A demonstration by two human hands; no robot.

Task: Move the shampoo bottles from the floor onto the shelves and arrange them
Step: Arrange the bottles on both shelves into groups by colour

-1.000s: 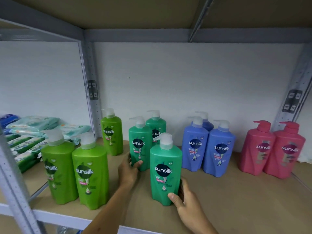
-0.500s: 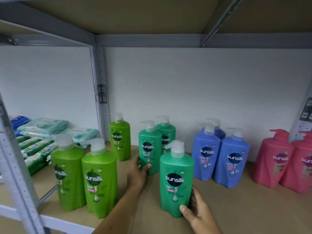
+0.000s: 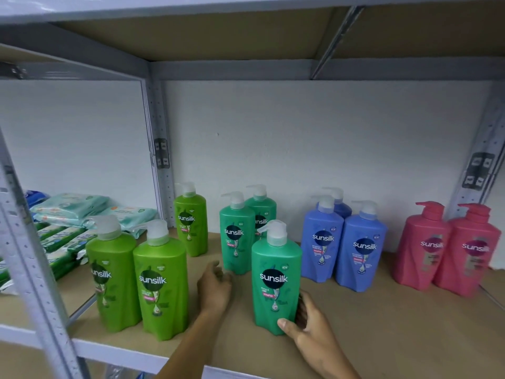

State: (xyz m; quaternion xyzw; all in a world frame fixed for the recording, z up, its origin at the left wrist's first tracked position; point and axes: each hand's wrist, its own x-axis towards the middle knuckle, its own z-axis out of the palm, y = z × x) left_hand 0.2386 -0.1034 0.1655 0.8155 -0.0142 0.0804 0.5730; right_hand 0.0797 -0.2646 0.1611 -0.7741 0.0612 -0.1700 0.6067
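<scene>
Shelf board [image 3: 382, 337] carries arranging: right hand [image 3: 308, 328] grips the teal bottle [image 3: 276, 280], left hand [image 3: 216, 288] loose-fingered; next, likely slide it back.

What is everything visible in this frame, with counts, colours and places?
Lime green shampoo bottles: three; two at the shelf's front left, one at the back by the post.
Teal green shampoo bottles: three; two at the centre back, one in front.
Blue shampoo bottles: three, right of centre, one mostly hidden behind.
Pink shampoo bottles: two, far right.
Shelf: one brown board on a grey metal frame.
Wipe packs: several, pale green and white, stacked in the left bay; count unclear.
Left hand: touching the base of the middle teal bottle.
Right hand: gripping the front teal bottle's lower right side.
</scene>
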